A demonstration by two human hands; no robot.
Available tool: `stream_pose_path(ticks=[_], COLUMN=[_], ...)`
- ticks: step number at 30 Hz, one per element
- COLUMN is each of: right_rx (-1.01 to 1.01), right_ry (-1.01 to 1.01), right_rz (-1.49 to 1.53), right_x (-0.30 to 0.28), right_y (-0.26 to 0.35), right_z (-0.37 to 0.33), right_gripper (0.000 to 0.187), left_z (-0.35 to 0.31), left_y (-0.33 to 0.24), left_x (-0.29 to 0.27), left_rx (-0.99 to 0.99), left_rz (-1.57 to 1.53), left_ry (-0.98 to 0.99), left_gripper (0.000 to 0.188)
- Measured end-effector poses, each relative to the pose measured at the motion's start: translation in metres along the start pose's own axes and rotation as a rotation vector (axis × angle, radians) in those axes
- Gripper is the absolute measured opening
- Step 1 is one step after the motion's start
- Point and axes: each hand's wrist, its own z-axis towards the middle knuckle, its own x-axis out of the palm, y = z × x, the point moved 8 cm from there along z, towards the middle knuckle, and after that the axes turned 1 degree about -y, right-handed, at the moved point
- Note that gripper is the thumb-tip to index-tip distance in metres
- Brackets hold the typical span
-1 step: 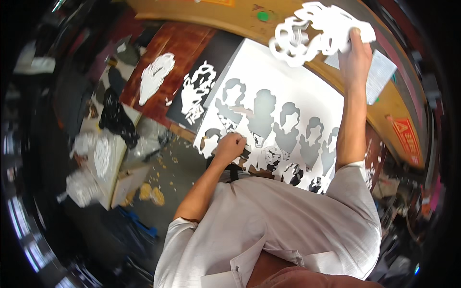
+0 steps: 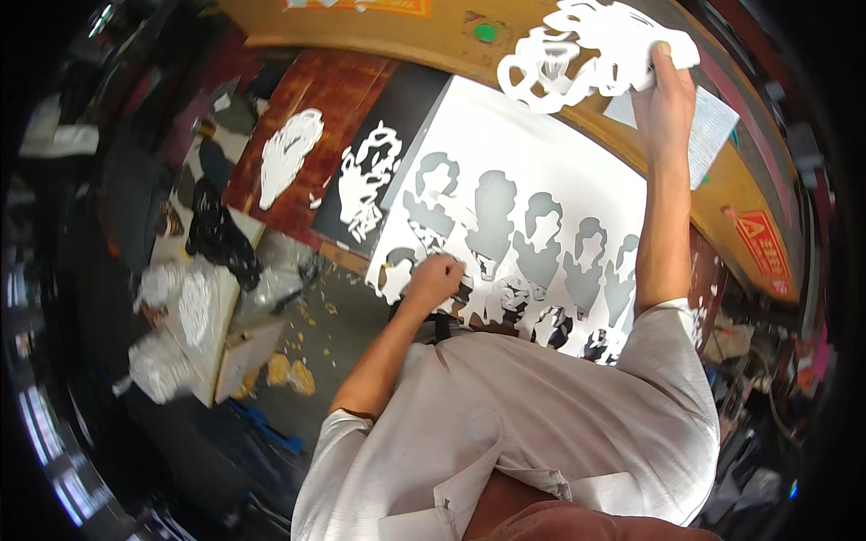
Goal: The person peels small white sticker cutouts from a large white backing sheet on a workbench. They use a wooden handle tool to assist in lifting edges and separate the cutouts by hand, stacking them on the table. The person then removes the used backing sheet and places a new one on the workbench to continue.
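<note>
A large white sheet (image 2: 510, 122) with rows of head-and-shoulder-shaped cutouts lies before me. Through some openings grey shows, and through the nearer ones black-and-white patches. My left hand (image 2: 436, 278) is closed over the sheet's near left part, by the cutouts; whatever its fingers may grip is hidden. At the far right, my right hand (image 2: 666, 104) is raised with the thumb on top. It grips a bunch of white openwork cut-out pieces (image 2: 613, 45), which hangs out to the left of the hand, above the sheet's far edge.
White cut-out pieces lie piled on a red-brown board (image 2: 347, 90), with another heap (image 2: 370, 176) on a black strip beside the sheet. A yellow-brown board (image 2: 361, 32) runs along the back, with a paper (image 2: 717, 122) at right. Plastic bags (image 2: 162, 370) stand lower left.
The cut-out pieces in my right hand have shifted slightly up and left. My left hand keeps its place at the sheet. The whole view has moved a little.
</note>
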Motion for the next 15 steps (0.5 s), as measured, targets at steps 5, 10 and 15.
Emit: stream_pose_path(ticks=[5,10,15], right_rx=[0.193,0.481,0.777], right_ry=[-0.226,-0.208,-0.284], right_rz=[-0.130,0.095,0.184], right_x=[0.037,0.095,0.150], right_y=[-0.005,-0.089,-0.187], right_z=[-0.015,-0.079,-0.129], right_gripper=[0.035,0.037,0.034], left_z=[0.009,0.057,0.092], left_y=[-0.029,-0.061,-0.014], left_x=[-0.036,-0.107,-0.132], left_rx=[0.030,0.156,0.018], left_rz=[-0.225,-1.031,-1.262], left_ry=[0.210,0.011,-0.094], left_gripper=[0.039,0.081,0.044])
